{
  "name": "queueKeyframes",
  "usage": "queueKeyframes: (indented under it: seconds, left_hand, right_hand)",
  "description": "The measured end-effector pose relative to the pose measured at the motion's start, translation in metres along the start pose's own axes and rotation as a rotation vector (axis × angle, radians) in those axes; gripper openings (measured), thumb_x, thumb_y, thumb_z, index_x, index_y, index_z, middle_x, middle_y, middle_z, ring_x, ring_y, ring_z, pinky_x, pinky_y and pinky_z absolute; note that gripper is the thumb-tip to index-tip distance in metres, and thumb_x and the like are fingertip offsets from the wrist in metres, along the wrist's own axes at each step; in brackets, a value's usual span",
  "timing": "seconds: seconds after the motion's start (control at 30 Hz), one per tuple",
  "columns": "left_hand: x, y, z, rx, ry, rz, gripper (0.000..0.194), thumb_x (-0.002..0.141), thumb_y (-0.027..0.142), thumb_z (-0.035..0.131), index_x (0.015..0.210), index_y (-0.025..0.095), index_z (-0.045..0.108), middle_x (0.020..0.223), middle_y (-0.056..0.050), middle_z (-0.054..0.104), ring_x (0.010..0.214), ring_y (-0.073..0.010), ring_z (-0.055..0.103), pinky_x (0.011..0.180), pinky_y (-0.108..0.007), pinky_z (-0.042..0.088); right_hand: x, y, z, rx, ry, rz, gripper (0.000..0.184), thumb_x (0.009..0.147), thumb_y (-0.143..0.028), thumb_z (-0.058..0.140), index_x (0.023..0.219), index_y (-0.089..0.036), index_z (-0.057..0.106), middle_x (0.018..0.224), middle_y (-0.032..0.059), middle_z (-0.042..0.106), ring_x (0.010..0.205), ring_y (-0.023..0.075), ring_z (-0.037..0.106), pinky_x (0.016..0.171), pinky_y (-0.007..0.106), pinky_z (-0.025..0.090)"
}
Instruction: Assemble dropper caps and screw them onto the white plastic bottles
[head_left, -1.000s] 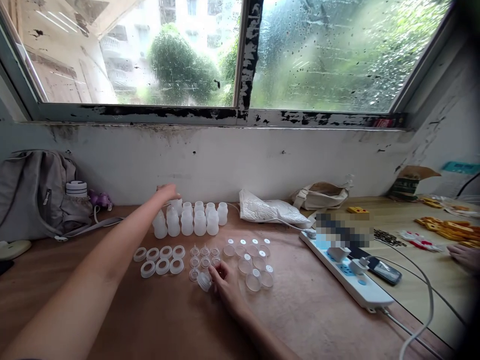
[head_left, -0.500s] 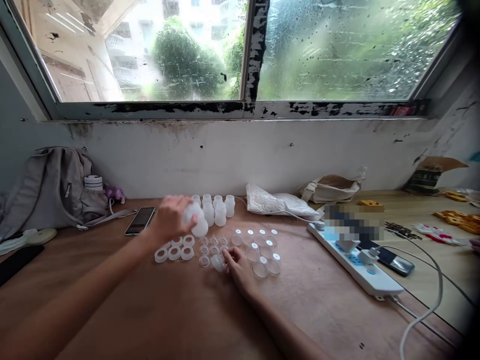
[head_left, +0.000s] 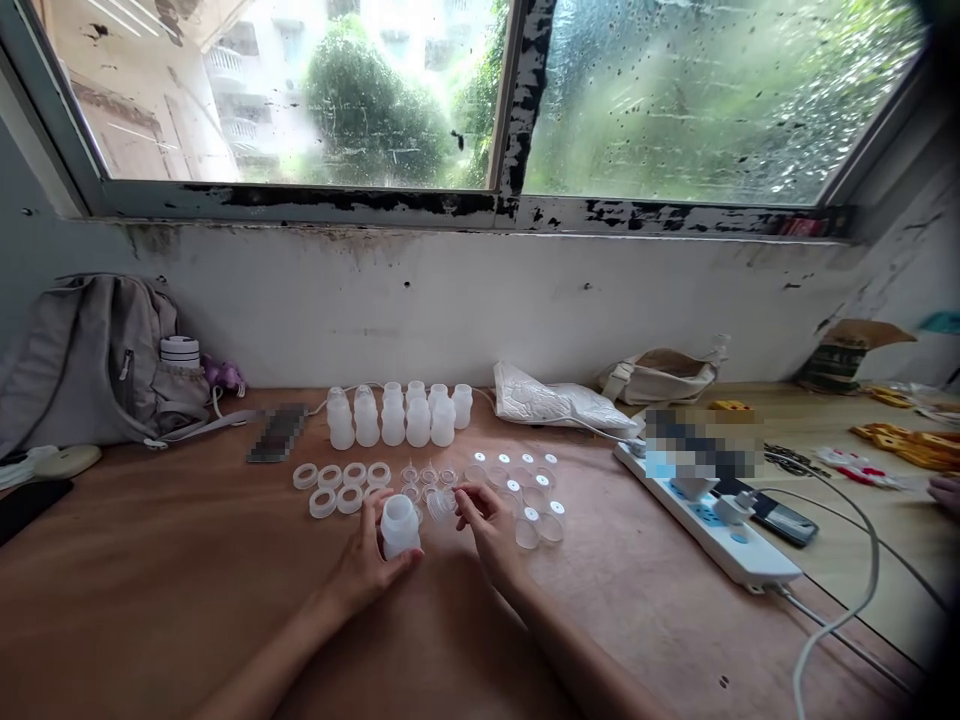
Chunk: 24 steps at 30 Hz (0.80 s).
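Note:
My left hand (head_left: 371, 550) is wrapped round a small frosted white bottle (head_left: 400, 525). The bottle stands upright with its open mouth facing up. In the fingertips of my right hand (head_left: 486, 525) is a clear round plastic piece (head_left: 441, 506), tilted, just right of the bottle; its exact kind is hard to make out. Behind my hands lie several clear silicone nipples (head_left: 428, 475). White screw rings (head_left: 322, 502) are laid out to the left of them. Clear round discs with white dots (head_left: 527, 530) lie to the right of my right hand.
Several frosted bottles (head_left: 392, 415) stand in rows near the wall, two topped with clear covers. A white padded bag (head_left: 536, 398), a power strip (head_left: 757, 572) with cables, a blurred phone (head_left: 277, 435) and a grey backpack (head_left: 97, 370) surround the work area.
My left hand has come from the back rows toward me with the bottle, now held upright in front. My right hand has risen slightly, still holding the clear piece. The view has shifted a little.

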<state>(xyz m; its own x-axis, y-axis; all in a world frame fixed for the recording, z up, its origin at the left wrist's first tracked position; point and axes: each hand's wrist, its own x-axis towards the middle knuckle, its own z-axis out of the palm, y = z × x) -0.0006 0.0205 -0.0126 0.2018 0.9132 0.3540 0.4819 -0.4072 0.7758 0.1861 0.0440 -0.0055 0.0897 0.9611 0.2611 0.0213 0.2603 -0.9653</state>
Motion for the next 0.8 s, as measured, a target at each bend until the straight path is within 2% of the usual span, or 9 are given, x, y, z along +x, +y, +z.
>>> queueKeyframes:
  seconds: [0.1, 0.17, 0.23, 0.33, 0.4, 0.5, 0.57, 0.8]
  left_hand:
    - [-0.003, -0.001, 0.004, -0.090, -0.034, -0.071, 0.051, 0.072, 0.037, 0.058, 0.111, 0.024, 0.028, 0.101, -0.007, 0.055, 0.084, -0.0185, 0.059, 0.074, -0.034, 0.049]
    - [-0.004, 0.003, -0.001, -0.057, -0.037, -0.035, 0.046, 0.072, 0.037, 0.058, 0.109, 0.025, 0.033, 0.101, -0.006, 0.056, 0.085, -0.0192, 0.059, 0.075, -0.034, 0.049]
    - [-0.004, 0.007, -0.008, 0.028, -0.038, 0.045, 0.043, 0.073, 0.036, 0.057, 0.110, 0.026, 0.038, 0.106, -0.006, 0.055, 0.095, -0.0207, 0.055, 0.082, -0.036, 0.045]
    - [-0.004, 0.007, -0.015, 0.127, -0.025, 0.111, 0.047, 0.074, 0.035, 0.057, 0.116, 0.027, 0.039, 0.110, -0.006, 0.054, 0.102, -0.0215, 0.051, 0.087, -0.036, 0.042]
    - [-0.004, 0.003, -0.016, 0.155, 0.007, 0.102, 0.051, 0.071, 0.036, 0.059, 0.116, 0.025, 0.038, 0.106, -0.006, 0.056, 0.098, -0.0218, 0.054, 0.084, -0.035, 0.045]
    - [-0.005, -0.003, -0.016, 0.178, 0.014, 0.089, 0.045, 0.069, 0.037, 0.060, 0.109, 0.024, 0.043, 0.100, -0.005, 0.059, 0.092, -0.0211, 0.056, 0.079, -0.033, 0.047]
    - [-0.005, -0.004, -0.016, 0.200, -0.006, 0.112, 0.041, 0.070, 0.034, 0.060, 0.107, 0.024, 0.045, 0.101, -0.004, 0.058, 0.092, -0.0206, 0.056, 0.079, -0.032, 0.047]
    - [-0.005, -0.004, -0.017, 0.242, -0.026, 0.175, 0.045, 0.070, 0.032, 0.058, 0.113, 0.025, 0.045, 0.106, -0.005, 0.056, 0.094, -0.0203, 0.055, 0.080, -0.031, 0.047]
  right_hand:
    - [-0.002, -0.006, 0.000, 0.012, 0.021, -0.012, 0.023, 0.075, -0.039, 0.054, 0.082, -0.018, 0.061, 0.071, 0.0025, 0.057, 0.056, 0.0125, 0.052, 0.053, 0.026, 0.045]
    - [-0.003, -0.007, 0.000, 0.044, 0.020, 0.003, 0.023, 0.075, -0.038, 0.055, 0.085, -0.018, 0.062, 0.072, 0.0027, 0.058, 0.058, 0.0133, 0.053, 0.055, 0.027, 0.046]
    - [-0.004, -0.007, 0.002, 0.093, 0.014, 0.035, 0.022, 0.074, -0.037, 0.057, 0.084, -0.019, 0.063, 0.072, 0.0027, 0.058, 0.061, 0.0140, 0.053, 0.057, 0.028, 0.046]
    - [-0.005, -0.002, 0.004, 0.175, 0.007, 0.101, 0.020, 0.073, -0.035, 0.059, 0.083, -0.019, 0.063, 0.074, 0.0028, 0.058, 0.067, 0.0144, 0.053, 0.060, 0.027, 0.047]
    - [-0.005, 0.002, 0.005, 0.228, 0.004, 0.137, 0.019, 0.073, -0.034, 0.059, 0.084, -0.019, 0.063, 0.076, 0.0028, 0.058, 0.069, 0.0141, 0.053, 0.062, 0.027, 0.047]
    - [-0.005, 0.007, 0.007, 0.277, -0.002, 0.175, 0.020, 0.072, -0.034, 0.061, 0.083, -0.018, 0.062, 0.076, 0.0029, 0.058, 0.068, 0.0139, 0.053, 0.062, 0.028, 0.048]
    - [-0.006, 0.008, 0.008, 0.274, -0.017, 0.185, 0.021, 0.071, -0.035, 0.061, 0.082, -0.017, 0.062, 0.073, 0.0029, 0.058, 0.065, 0.0137, 0.053, 0.061, 0.028, 0.048]
    - [-0.008, 0.007, 0.010, 0.161, -0.065, 0.144, 0.021, 0.071, -0.037, 0.060, 0.079, -0.017, 0.061, 0.063, 0.0005, 0.056, 0.057, 0.0126, 0.053, 0.057, 0.027, 0.046]
